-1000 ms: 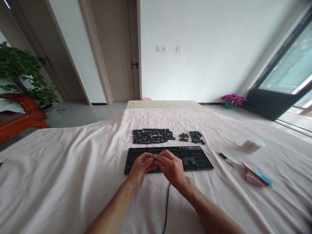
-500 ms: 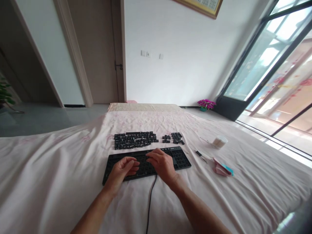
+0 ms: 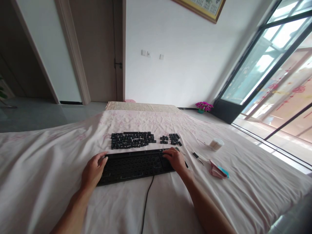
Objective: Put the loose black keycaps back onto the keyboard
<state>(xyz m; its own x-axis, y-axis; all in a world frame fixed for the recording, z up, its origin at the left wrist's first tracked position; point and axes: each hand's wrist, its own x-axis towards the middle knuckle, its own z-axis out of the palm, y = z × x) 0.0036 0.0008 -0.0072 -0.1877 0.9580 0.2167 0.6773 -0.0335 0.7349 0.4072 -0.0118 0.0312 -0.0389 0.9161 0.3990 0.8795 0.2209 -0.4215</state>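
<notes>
Clearly our left hand (image 3: pixel 94 169) and right hand (image 3: pixel 175 160) grip the keyboard (image 3: pixel 136 164) by its ends; jolting it could scatter the loose keycaps (image 3: pixel 131 140) laid just beyond on the bed (image 3: pixel 48 169).

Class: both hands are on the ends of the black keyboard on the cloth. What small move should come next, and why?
Probably lift or turn the stripped black keyboard: the left hand and right hand grip its opposite ends, and the loose black keycaps lie in rows behind it.

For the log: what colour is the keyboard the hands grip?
Black keyboard, clearest in the head view.
</notes>
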